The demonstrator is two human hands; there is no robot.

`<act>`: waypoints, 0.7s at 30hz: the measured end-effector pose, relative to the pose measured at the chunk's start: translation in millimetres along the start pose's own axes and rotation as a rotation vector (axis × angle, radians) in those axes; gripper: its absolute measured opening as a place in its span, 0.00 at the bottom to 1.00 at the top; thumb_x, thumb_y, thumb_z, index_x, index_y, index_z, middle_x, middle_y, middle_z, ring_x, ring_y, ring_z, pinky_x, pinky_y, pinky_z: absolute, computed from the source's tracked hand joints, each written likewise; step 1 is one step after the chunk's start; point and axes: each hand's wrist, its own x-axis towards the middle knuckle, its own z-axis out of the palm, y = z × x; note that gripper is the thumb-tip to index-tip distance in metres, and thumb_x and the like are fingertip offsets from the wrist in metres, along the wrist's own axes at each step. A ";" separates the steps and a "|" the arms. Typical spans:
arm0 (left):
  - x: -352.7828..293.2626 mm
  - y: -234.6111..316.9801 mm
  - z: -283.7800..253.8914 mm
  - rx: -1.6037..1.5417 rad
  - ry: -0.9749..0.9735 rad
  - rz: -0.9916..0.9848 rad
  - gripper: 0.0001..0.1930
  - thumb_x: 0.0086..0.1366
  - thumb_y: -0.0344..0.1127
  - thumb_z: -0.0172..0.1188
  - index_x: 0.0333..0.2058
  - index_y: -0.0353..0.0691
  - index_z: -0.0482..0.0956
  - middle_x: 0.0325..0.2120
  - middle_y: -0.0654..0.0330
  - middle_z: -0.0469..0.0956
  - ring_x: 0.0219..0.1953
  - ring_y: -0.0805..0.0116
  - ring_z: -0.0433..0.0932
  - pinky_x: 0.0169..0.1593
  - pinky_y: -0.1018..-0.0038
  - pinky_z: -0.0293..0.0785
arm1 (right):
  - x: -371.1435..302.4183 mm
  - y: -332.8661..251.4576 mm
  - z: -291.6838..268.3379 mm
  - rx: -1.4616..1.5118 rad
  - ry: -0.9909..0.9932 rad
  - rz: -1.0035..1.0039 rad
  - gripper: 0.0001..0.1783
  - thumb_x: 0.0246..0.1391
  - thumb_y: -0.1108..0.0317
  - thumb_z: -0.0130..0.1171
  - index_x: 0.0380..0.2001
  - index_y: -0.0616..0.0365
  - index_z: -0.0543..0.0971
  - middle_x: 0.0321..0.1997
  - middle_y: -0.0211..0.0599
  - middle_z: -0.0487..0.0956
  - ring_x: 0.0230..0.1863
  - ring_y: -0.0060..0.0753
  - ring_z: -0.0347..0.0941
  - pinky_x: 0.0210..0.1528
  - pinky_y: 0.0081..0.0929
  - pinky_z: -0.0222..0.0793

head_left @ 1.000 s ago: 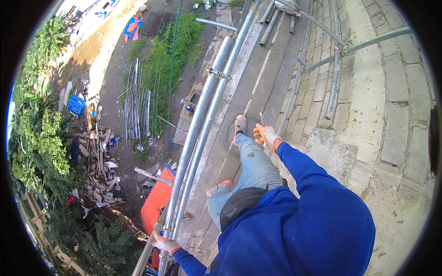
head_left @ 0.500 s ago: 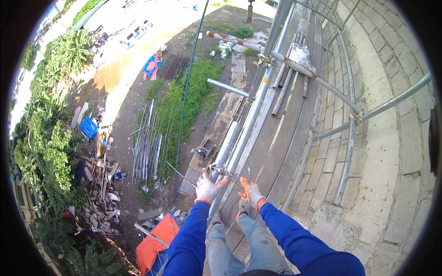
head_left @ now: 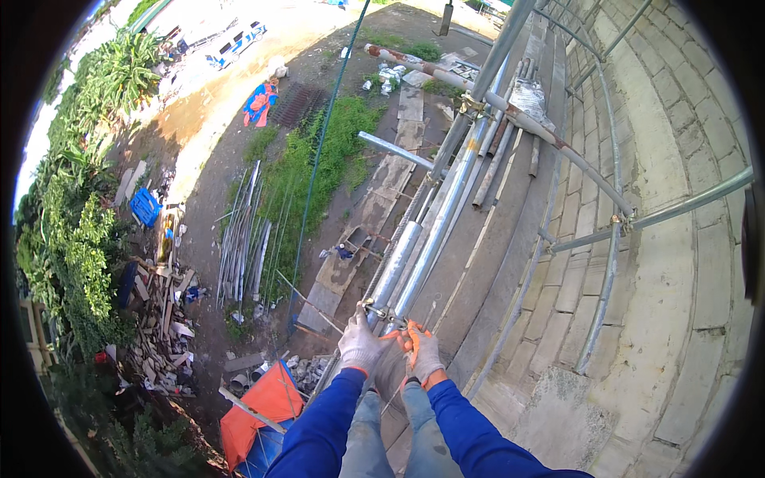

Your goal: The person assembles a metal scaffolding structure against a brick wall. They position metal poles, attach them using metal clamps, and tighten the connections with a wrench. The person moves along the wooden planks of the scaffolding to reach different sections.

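A metal scaffold clamp (head_left: 378, 311) joins the silver tubes in front of me, beside the plank walkway. My left hand (head_left: 360, 347), in a whitish glove with orange fingertips, is closed round the clamp's near left side. Close on its right, my right hand (head_left: 423, 350), gloved alike, is curled at the clamp's right side, its orange fingertips against the fittings. A slim metal wrench is in this hand, mostly hidden by the fingers now. A short thick silver tube (head_left: 397, 259) runs from the clamp alongside a longer scaffold tube (head_left: 443, 232).
Wooden planks (head_left: 478, 263) form the walkway under me, with loose pipes (head_left: 496, 163) farther along. A block wall (head_left: 594, 279) rises at right behind metal rails. Left is a drop to ground with grass, scrap wood (head_left: 163, 319) and an orange tarp (head_left: 259, 414). A rusty tube (head_left: 522, 119) crosses ahead.
My right hand has moved left and down to the clamp, nearer my left hand; the wrench that stood up from it is mostly hidden. My left hand stays at the clamp. The view has shifted slightly.
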 end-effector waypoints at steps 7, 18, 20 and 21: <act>2.8 -6.0 6.3 -0.027 -0.011 0.040 0.65 0.45 0.67 0.74 0.72 0.34 0.49 0.64 0.41 0.65 0.62 0.46 0.71 0.60 0.58 0.73 | -2.5 -13.1 1.6 0.229 -0.012 0.362 0.12 0.65 0.63 0.60 0.36 0.62 0.74 0.26 0.41 0.76 0.25 0.37 0.77 0.29 0.33 0.79; 2.2 -20.7 31.3 -0.128 0.149 0.169 0.64 0.45 0.60 0.77 0.74 0.44 0.47 0.68 0.44 0.61 0.64 0.44 0.69 0.60 0.59 0.72 | -3.1 -24.0 23.5 0.015 0.150 0.316 0.13 0.66 0.57 0.58 0.31 0.52 0.76 0.20 0.29 0.74 0.12 0.22 0.64 0.21 0.29 0.77; 0.8 -17.1 22.6 -0.131 0.127 0.089 0.61 0.48 0.59 0.75 0.74 0.47 0.48 0.63 0.45 0.70 0.59 0.45 0.74 0.58 0.58 0.73 | -19.7 -22.1 35.7 -0.083 0.179 0.304 0.09 0.66 0.57 0.56 0.38 0.49 0.77 0.21 0.28 0.73 0.13 0.23 0.65 0.26 0.31 0.80; 4.4 -19.8 21.6 -0.172 0.055 0.024 0.60 0.49 0.58 0.75 0.74 0.48 0.48 0.63 0.45 0.69 0.59 0.46 0.75 0.58 0.58 0.73 | -15.2 -25.6 41.5 -0.114 0.201 0.294 0.10 0.67 0.56 0.55 0.45 0.47 0.78 0.20 0.27 0.72 0.13 0.23 0.63 0.27 0.31 0.79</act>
